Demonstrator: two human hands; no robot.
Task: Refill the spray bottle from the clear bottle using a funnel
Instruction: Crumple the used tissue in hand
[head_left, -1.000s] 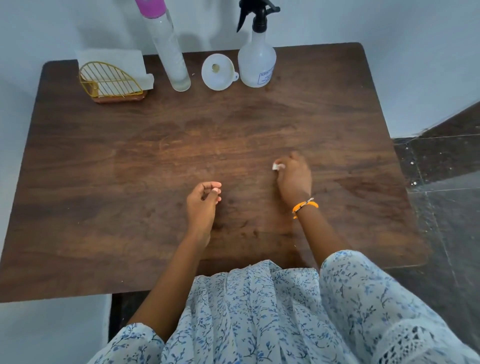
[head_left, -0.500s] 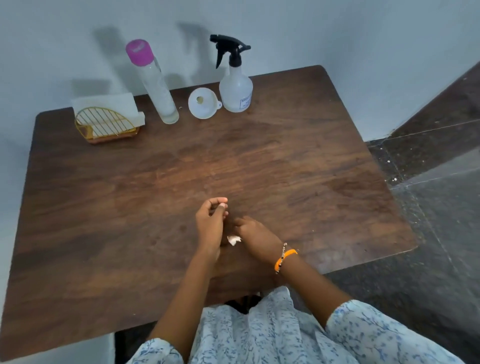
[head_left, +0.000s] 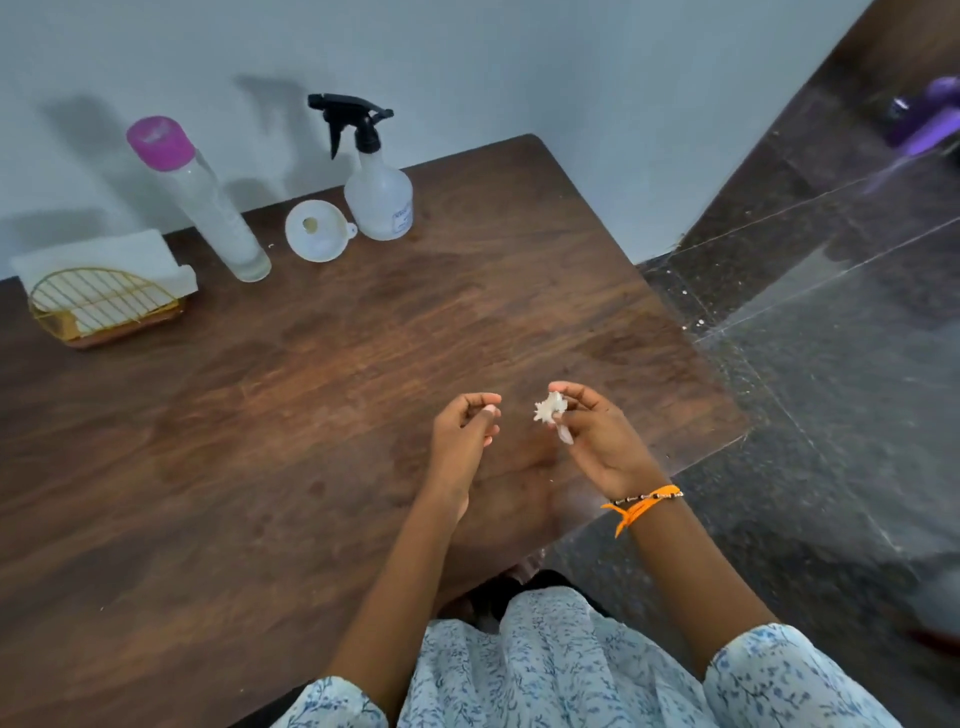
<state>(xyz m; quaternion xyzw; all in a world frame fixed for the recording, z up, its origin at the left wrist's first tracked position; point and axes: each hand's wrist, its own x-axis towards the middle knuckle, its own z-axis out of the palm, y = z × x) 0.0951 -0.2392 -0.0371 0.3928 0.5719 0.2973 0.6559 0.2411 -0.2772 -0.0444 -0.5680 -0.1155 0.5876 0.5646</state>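
right hand (head_left: 597, 434): you pinched a small crumpled white scrap (head_left: 549, 407) between thumb and fingertips, lifted off the table, centre-right of the frame.
left hand (head_left: 465, 434): fingers were curled in towards the thumb just beside the scrap. Whether it held a bit of anything, I couldn't tell.
spray bottle (head_left: 379, 200): stood upright at the upper middle of the frame, black trigger head on it, well apart from both hands.
funnel (head_left: 316, 230): lay mouth-up on the table, just left of the spray bottle.
clear bottle (head_left: 208, 208): tall, pink cap on, upper left of the frame beside the funnel.
napkin holder (head_left: 101, 304): gold wire, far left edge, out of the way.
step: my read was that you were clearing the scrap first; the refill hadn't started.
advice: you needed both hands free. Dropping the scrap off to the side was the clean move, then one hand steadying the spray bottle's body while the other unscrewed the head.
risk: the funnel looked light, so it would likely have needed a hand on it during the pour.
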